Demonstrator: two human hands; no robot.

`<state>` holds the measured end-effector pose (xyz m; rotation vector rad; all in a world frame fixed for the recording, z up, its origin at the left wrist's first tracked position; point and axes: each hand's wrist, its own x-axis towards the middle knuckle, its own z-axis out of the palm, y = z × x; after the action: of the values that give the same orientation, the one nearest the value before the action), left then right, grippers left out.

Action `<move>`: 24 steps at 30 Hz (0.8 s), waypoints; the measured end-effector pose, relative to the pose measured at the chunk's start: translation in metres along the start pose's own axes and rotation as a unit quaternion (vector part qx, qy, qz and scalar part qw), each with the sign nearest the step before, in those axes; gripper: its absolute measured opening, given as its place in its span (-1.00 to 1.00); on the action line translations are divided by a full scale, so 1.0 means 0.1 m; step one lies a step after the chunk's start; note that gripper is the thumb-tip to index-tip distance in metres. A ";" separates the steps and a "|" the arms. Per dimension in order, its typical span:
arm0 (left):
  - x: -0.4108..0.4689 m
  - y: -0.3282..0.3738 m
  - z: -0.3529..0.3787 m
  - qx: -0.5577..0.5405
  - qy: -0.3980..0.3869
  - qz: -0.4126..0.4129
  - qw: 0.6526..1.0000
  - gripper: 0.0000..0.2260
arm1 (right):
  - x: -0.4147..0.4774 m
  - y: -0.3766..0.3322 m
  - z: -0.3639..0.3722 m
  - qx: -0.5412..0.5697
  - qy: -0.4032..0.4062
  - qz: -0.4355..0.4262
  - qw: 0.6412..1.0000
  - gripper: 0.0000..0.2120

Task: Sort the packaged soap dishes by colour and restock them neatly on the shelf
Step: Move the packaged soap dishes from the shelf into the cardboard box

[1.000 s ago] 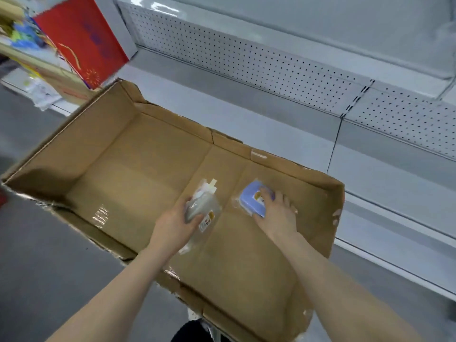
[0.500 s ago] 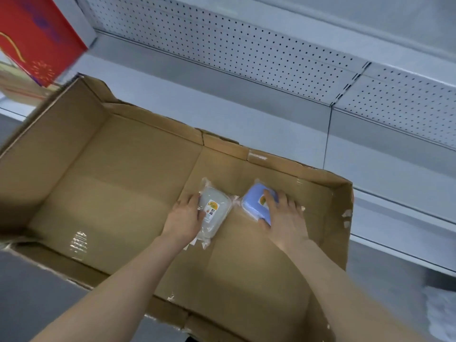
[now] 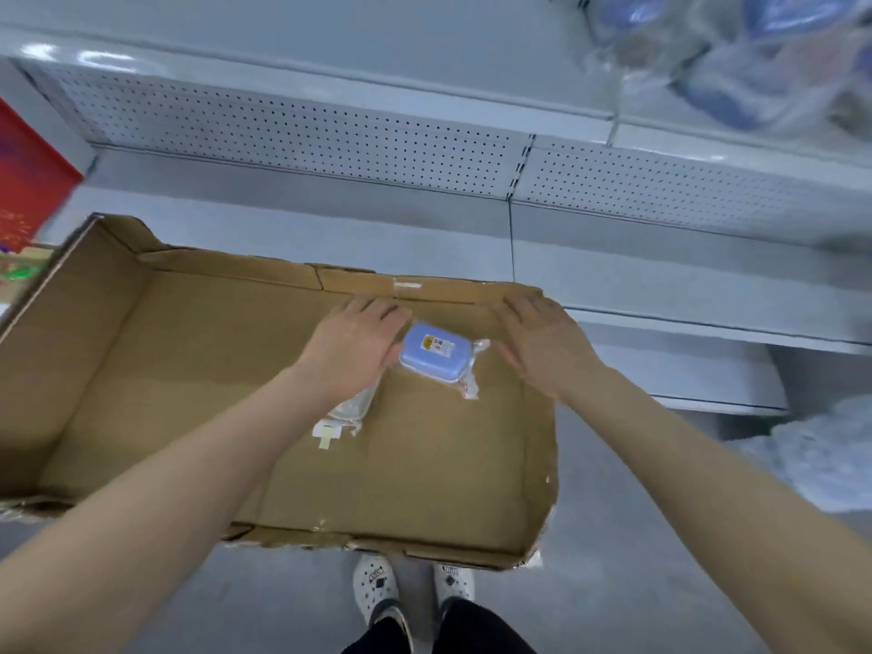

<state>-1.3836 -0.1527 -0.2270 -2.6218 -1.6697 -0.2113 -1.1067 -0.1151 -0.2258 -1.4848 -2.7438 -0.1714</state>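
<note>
Inside the open cardboard box (image 3: 141, 370) lie two packaged soap dishes. A blue soap dish (image 3: 434, 354) in clear wrap sits near the far wall, label up. My left hand (image 3: 351, 344) lies flat over a clear soap dish (image 3: 351, 405); only the dish's near end and paper tab show below the palm. The thumb is against the blue dish's left edge. My right hand (image 3: 542, 342) hovers with straight fingers by the box's far right corner, just right of the blue dish and apart from it. On the upper shelf, blurred packaged soap dishes (image 3: 755, 63) are stacked at top right.
A grey shelf (image 3: 283, 228) with a pegboard back runs behind the box. A red box (image 3: 28, 181) stands at the left edge. A crumpled plastic bag (image 3: 825, 455) lies on the floor at right. My feet (image 3: 410, 587) stand just below the box's near edge.
My right hand has let go of the blue dish and moved right. My left hand has shifted the clear dish beside the blue one and flattened over it. The view tilted up.
</note>
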 end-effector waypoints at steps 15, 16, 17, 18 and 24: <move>1.39 2.33 -0.65 0.000 0.154 0.144 0.978 -0.66 | -1.98 1.99 -0.85 -0.050 0.135 0.128 0.981 -0.52; 1.51 2.56 -0.66 -0.003 0.154 0.153 0.976 -0.66 | -2.15 2.19 -0.90 -0.057 0.138 0.135 0.980 -0.52; 1.64 2.79 -0.67 -0.006 0.157 0.164 0.974 -0.66 | -2.32 2.39 -0.95 -0.066 0.141 0.143 0.977 -0.52; 1.77 3.03 -0.67 -0.008 0.161 0.174 0.971 -0.66 | -2.49 2.59 -1.00 -0.076 0.144 0.151 0.975 -0.53; 2.51 4.28 -0.71 -0.053 0.191 0.201 0.959 -0.65 | -3.30 3.68 -1.27 -0.120 0.152 0.210 0.958 -0.52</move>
<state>-0.8996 -0.1155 -0.1027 -2.6940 -1.0129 -0.7500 -0.6229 -0.2037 -0.0892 -1.8738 -2.1734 -0.6770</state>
